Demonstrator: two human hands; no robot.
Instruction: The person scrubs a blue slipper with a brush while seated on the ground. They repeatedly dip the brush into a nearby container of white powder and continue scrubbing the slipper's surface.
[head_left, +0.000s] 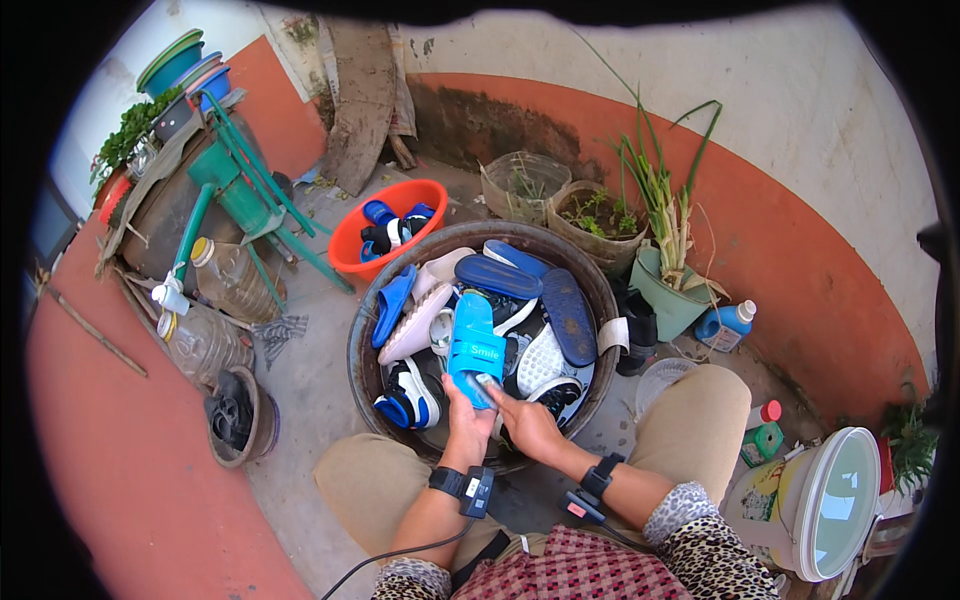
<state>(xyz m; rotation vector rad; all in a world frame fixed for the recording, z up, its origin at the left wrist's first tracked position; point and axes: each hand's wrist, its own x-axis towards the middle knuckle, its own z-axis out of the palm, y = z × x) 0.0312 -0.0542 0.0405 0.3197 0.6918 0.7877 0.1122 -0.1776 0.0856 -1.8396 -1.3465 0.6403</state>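
Observation:
My left hand (468, 414) holds a light-blue slide sandal (475, 330) by its heel end, over a large round metal tub (360, 345). My right hand (525, 420) grips a small brush-like tool (481, 390) against the sandal's footbed, below the strap; the tool is partly hidden by my fingers. Around the sandal in the tub lie dark-blue slides (568, 316), a bright-blue slide (393, 306), a pale pink slide (417, 324), a white, black and blue sneaker (411, 397), a white studded sole (540, 360) and more shoes.
Behind the tub stands an orange-red basin (339, 251) with footwear. Potted plants (596, 217) and a green pot (660, 300) line the wall, near a blue bottle (724, 326). A bucket of water (795, 502) is at the right. At left are a green metal stand (247, 195), plastic jugs (232, 281) and a small bowl (262, 427).

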